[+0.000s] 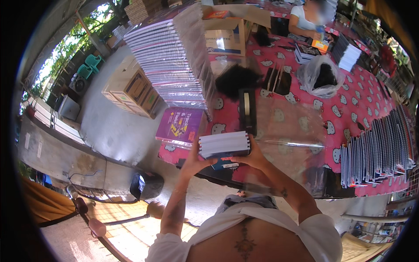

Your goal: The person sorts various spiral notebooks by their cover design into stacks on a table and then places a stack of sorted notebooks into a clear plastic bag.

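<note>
A small stack of notebooks (pixel 224 144) with white page edges and black binding at its ends is held at the table's near edge. My left hand (pixel 195 162) grips its left side, thumb toward me. On the opposite side my right hand (pixel 255 156) is closed round it as well. A dark blue cover shows at the stack's lower side. Just left of it lie purple-covered notebooks (pixel 178 125) in a low pile. Clear plastic sheets (pixel 290 126) spread over the table to the right. Beyond the held stack is a black flat item with a pale strip (pixel 247 109).
A tall pile of spiral notebooks (pixel 168 63) rises at the left. Leaning spiral notebooks (pixel 377 148) line the right. Cardboard boxes (pixel 131 87) sit on the floor. Farther off are a black heap (pixel 239 81), a plastic bag (pixel 321 76) and another person (pixel 303 24) at the pink patterned table (pixel 358 109).
</note>
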Motion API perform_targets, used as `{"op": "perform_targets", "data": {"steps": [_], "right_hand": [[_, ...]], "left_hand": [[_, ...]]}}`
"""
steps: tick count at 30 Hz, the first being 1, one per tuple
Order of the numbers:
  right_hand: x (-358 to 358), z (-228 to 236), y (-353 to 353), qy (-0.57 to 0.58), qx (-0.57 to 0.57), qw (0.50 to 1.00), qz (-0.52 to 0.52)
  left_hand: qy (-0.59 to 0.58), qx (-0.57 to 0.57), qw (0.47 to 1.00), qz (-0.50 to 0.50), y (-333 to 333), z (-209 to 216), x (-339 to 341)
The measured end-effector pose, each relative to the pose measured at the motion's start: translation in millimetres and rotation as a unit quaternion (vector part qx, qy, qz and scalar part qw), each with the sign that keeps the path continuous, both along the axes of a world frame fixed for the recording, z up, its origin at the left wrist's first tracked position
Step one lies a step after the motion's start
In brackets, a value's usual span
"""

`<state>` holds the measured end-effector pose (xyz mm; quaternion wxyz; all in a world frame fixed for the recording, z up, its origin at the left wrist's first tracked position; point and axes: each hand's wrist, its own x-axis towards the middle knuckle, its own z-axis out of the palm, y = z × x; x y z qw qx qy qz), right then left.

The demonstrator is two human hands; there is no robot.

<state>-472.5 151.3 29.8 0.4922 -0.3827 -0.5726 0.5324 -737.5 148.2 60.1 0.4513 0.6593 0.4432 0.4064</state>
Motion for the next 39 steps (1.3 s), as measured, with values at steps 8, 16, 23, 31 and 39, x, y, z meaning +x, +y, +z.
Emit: {"op": "perform_targets", "data": {"steps": [8,16,23,31,39], "right_hand": [[6,-19,5,-0.06,0.078,0.994,-0.036],[164,-40,-22,-0.372,0.194,0.885,-0.201],[321,-59,-119,-0.634,-0.155,0.717,-0.246],[327,-61,-135,-0.601,-0.143,0.747,-0.244],[280,-16,-138,0.128,-0.163,0.963,-0.173]], "left_hand": [[0.468,0.296,0.826,-0.105,0,107,86],[0.508,0.269,0.81,-0.117,21,92,88],[0.522,0.257,0.806,-0.109,19,93,94],[0.512,0.256,0.82,-0.007,-18,147,126],[-0.117,-0.202,0.972,0.002,-16,49,255]]}}
